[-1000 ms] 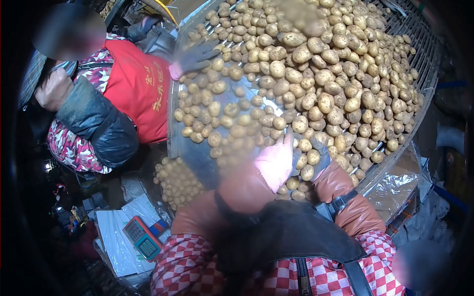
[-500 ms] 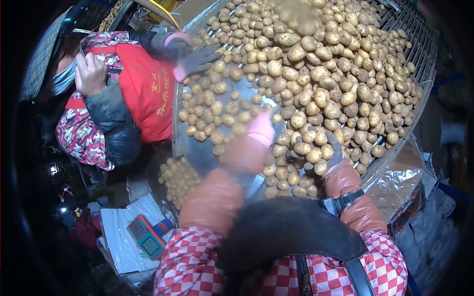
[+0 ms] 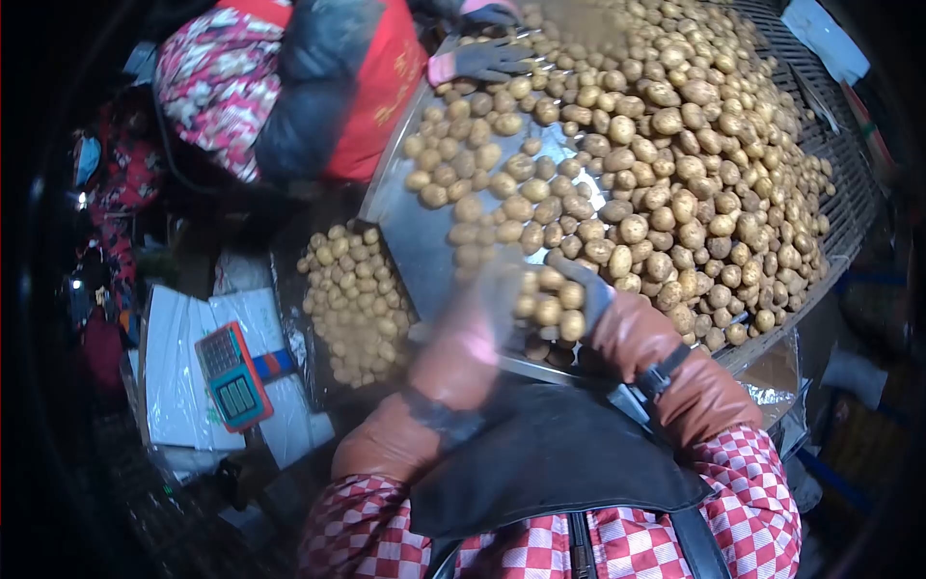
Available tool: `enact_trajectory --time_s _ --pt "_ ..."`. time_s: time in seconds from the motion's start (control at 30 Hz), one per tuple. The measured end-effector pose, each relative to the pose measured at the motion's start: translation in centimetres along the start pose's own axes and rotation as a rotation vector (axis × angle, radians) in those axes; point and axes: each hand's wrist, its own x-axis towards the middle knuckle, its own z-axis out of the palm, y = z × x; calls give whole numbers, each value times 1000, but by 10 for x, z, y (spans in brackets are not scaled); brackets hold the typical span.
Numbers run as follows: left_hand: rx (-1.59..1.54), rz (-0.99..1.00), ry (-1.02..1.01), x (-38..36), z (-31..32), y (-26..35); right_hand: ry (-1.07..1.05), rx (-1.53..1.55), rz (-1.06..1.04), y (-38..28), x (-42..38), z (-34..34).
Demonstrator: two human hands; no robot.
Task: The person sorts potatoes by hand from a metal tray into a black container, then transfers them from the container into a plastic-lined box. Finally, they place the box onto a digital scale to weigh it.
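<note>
Between my two hands is a cluster of several potatoes (image 3: 548,307) at the near edge of the metal sorting table (image 3: 413,253). My right hand (image 3: 588,289), in a grey glove, curls around the right side of that cluster. On the left side, my left hand (image 3: 494,294) wears a grey glove with a pink cuff; motion blurs its fingers. A large heap of potatoes (image 3: 690,198) rises just beyond my right hand. Looser potatoes (image 3: 468,145) lie spread over the metal ahead of my left hand.
At the far left of the table a co-worker in a red apron (image 3: 386,82) rests a gloved hand (image 3: 487,61) by the potatoes. Lower potatoes (image 3: 352,299) fill a spot left of the table. A red-and-teal device with a keypad (image 3: 233,376) lies on white sheets (image 3: 174,347).
My right hand has drawn toward me and left with potatoes against it. My left hand has come back from the loose potatoes toward the near edge. The view has shifted left.
</note>
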Motion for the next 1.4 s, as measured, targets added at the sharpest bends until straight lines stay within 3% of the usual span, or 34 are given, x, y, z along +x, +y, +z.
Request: enact_trajectory --time_s 0.07,0.13,0.17,0.23,0.27,0.33,0.37,0.43,0.47,0.5,0.57,0.6,0.63,0.67,0.7,0.87,0.93,1.1,1.17,1.3,1.37,1.4 --pt "97 -13 147 -12 -48 5 -14 351 126 24 58 25" --pt "3 -246 419 -31 -107 11 77 109 115 32 106 87" --pt "-50 -324 565 -42 -139 12 27 141 168 38 120 104" --pt "14 -326 786 -62 -202 -18 -62 209 274 46 132 127" --pt "63 -306 866 -70 -228 -38 14 147 315 44 127 129" --pt "54 -297 969 -65 -205 -1 180 13 379 29 100 114" --pt "-210 -355 949 -54 -187 12 268 -56 408 18 83 107" --pt "-741 -493 973 -33 -150 37 390 -97 268 1 40 106" --pt "-638 -385 787 -21 -148 -22 436 -102 197 -5 20 103" --pt "-696 -584 703 -2 -120 -22 495 -99 135 -10 1 97" --pt "-397 -586 305 29 -63 -1 611 -75 12 -16 -35 79" --pt "307 -38 89 43 -57 -65 668 -61 -45 -18 -51 69" --pt "611 -69 -89 69 -40 -57 713 -42 -100 -19 -66 60" --pt "880 -183 -199 86 -17 -10 753 -19 -149 -20 -79 51" --pt "957 4 -204 106 -3 -17 793 2 -194 -19 -91 42" --pt "1183 -42 -360 148 45 48 850 113 -323 -9 -126 5" --pt "1107 -215 -409 186 57 27 987 104 -289 -25 -126 38" --pt "1164 -368 -340 200 71 2 854 54 -289 -50 -116 33" --pt "1171 -319 -288 208 71 -22 771 40 -268 -54 -105 27" --pt "1024 -370 -256 218 59 -26 676 -7 -98 -54 -84 17" --pt "904 -392 -242 221 55 -22 680 -20 -112 -66 -85 27" --pt "694 -406 -248 209 56 -25 704 -8 -121 -72 -88 33"
